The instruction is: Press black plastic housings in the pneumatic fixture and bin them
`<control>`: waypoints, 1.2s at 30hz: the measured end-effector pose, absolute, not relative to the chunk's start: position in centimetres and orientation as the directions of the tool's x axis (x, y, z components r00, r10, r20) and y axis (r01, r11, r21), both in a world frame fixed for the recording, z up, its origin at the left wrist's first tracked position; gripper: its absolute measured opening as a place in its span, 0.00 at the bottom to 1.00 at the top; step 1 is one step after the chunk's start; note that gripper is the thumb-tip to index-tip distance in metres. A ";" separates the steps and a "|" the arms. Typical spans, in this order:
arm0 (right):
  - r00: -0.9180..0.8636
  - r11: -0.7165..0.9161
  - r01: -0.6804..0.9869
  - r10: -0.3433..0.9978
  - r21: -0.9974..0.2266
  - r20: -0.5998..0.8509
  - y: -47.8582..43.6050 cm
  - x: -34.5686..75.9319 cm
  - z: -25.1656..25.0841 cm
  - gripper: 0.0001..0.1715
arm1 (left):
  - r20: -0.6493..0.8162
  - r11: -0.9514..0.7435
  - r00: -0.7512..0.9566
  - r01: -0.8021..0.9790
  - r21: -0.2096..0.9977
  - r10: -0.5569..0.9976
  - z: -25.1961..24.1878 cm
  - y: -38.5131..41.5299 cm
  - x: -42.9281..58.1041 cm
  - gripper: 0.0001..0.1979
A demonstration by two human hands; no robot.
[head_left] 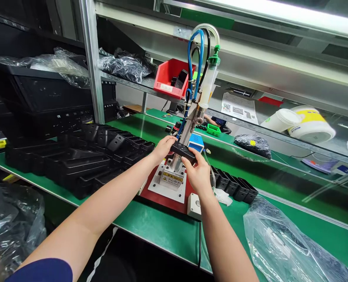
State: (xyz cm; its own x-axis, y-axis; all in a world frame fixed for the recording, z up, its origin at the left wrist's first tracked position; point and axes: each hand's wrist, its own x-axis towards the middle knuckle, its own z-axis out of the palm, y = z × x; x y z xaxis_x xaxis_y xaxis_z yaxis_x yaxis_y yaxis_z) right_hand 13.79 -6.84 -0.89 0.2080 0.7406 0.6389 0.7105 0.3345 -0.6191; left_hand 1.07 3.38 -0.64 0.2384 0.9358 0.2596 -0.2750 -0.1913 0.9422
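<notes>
Holding a small black housing [183,151] between both hands, the person had it on top of the metal fixture [171,176], just under the syringe dispenser [207,84] with its blue hoses; the left hand [163,148] had its fingers curled around the left end of the housing, and the right hand [199,172] pinched the right end between thumb and fingers. The step in hand seemed to be the placing of the housing in the fixture; whether it was already fully seated I could not tell, because the hands covered its edges. A next move, in my judgement, would call for a level and exact seat below the nozzle, and for both hands to be clear of it.

The fixture stood on a red plate [150,192] on the green table [162,231]; a white switch box [194,205] lay just beside the right wrist, and a thin tube hung near it, so the sleeve side was a little crowded. Stacked black trays [82,160] filled the left side; a row of black parts [232,184] lay to the right, with a plastic bag [280,243] nearer the front; a red bin [171,78] sat on the shelf behind.
</notes>
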 end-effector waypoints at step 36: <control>0.432 0.264 0.453 0.771 -0.851 0.469 -14.8 20.2 -6.1 0.30 | 0.705 -0.672 -0.098 0.237 0.702 0.702 -7.6 -3.6 -3.9 0.25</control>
